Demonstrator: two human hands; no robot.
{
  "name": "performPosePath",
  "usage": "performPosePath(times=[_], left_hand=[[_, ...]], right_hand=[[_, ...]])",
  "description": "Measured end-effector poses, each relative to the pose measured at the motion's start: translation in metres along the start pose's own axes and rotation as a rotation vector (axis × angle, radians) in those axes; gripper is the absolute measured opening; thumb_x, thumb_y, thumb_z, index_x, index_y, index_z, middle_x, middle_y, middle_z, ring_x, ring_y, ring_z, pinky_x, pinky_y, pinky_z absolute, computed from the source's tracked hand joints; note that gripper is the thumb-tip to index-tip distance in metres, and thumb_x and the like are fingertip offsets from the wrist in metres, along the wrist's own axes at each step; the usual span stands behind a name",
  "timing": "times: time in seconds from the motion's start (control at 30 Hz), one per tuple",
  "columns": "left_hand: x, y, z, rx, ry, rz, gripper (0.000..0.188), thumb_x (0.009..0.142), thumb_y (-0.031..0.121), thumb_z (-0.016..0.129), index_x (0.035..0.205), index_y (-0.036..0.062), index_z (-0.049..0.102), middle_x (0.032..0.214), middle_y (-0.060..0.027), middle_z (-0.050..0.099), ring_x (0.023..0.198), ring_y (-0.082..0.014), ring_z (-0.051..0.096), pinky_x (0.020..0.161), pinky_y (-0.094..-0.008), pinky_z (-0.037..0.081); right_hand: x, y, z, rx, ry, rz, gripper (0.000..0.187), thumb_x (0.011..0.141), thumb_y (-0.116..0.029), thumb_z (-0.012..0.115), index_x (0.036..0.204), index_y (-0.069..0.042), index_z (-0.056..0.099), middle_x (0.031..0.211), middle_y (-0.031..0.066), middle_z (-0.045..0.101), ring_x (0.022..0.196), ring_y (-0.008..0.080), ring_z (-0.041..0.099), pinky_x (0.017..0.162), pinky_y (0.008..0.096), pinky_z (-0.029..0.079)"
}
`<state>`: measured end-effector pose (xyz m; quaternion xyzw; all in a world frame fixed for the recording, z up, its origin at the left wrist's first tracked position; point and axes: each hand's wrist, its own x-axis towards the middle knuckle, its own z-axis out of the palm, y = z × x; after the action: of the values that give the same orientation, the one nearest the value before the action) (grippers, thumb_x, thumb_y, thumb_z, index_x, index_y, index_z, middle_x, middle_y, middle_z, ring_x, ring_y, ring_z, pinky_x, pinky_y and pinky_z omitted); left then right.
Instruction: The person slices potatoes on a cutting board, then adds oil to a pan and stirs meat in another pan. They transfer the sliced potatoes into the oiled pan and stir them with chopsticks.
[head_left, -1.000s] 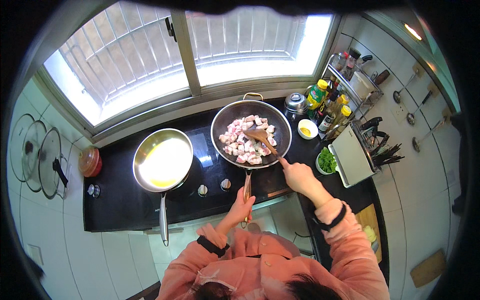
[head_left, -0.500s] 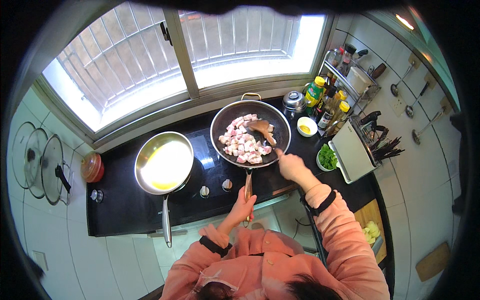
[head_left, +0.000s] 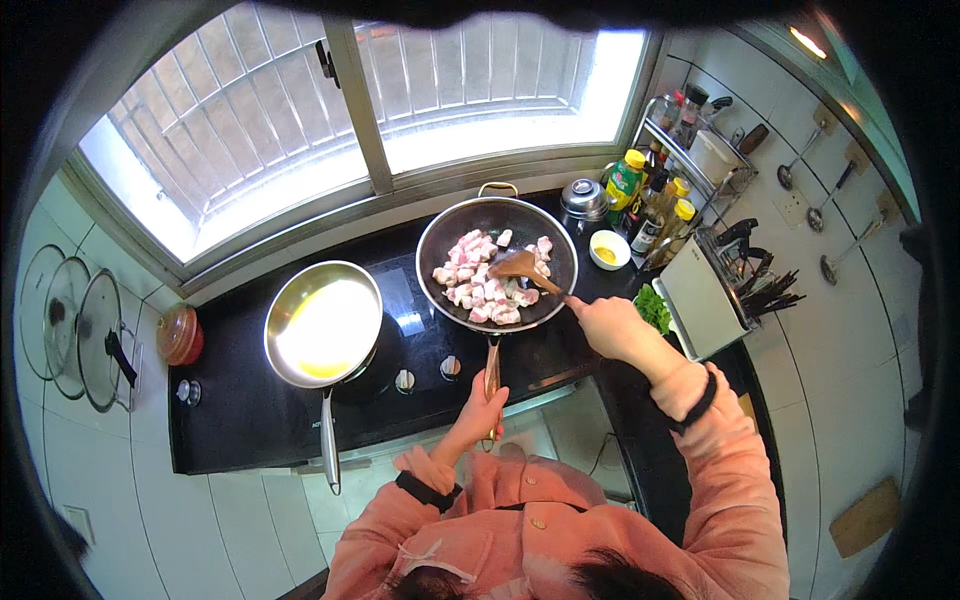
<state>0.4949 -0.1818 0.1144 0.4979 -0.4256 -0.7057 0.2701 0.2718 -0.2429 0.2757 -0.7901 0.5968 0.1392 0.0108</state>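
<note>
Left grip (head_left: 480, 411) — curled, right grip (head_left: 613, 328) — clenched

Black counter (head_left: 235, 420): red container (head_left: 179, 336) at back-left corner, steel pan (head_left: 281, 322) and wok (head_left: 560, 270) between, white bowl (head_left: 621, 243) and bottles (head_left: 640, 208) toward back-right corner.

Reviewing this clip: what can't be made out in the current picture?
In the head view:
What is under the frying pan: hidden by the pan itself.
Inside bottom of the steel pan: partly washed out by glare.
Handle end of the wooden spatula: covered by the right hand.
What the leafy greens sit in: mostly behind the right arm.
</note>
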Motion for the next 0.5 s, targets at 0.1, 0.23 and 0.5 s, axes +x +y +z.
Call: performPosePath(times=[0.1,0.23,0.5], left_hand=[[0.000,0.000,0.000,-0.019,-0.004,0.014,0.058,0.093,0.026,0.051,0.140,0.0207,0.018,0.066,-0.0049,0.048,0.042,-0.0144,0.048,0.036,-0.0290,0.042],[0.001,0.002,0.001,0.000,-0.010,0.044,0.057,0.094,0.025,0.050,0.140,0.0192,0.018,0.065,-0.0043,0.047,0.042,-0.0140,0.047,0.036,-0.0288,0.042],[-0.003,0.005,0.002,0.008,0.002,0.010,0.053,0.094,0.024,0.050,0.138,0.0188,0.020,0.065,-0.0047,0.047,0.042,-0.0140,0.048,0.036,-0.0285,0.042]], right_hand=[[-0.014,-0.004,0.001,-0.051,-0.222,-0.089,0.050,0.084,-0.010,0.046,0.135,-0.010,0.043,0.085,0.0163,0.067,0.079,0.0330,0.067,0.067,0.0420,0.054],[-0.016,-0.008,0.001,0.062,-0.076,-0.123,0.050,0.084,-0.012,0.048,0.134,-0.011,0.044,0.082,0.0151,0.067,0.077,0.0321,0.067,0.065,0.0418,0.054],[-0.026,0.010,0.013,0.052,-0.181,-0.047,0.050,0.083,-0.012,0.050,0.133,-0.010,0.044,0.083,0.0161,0.066,0.077,0.0331,0.066,0.065,0.0421,0.053]])
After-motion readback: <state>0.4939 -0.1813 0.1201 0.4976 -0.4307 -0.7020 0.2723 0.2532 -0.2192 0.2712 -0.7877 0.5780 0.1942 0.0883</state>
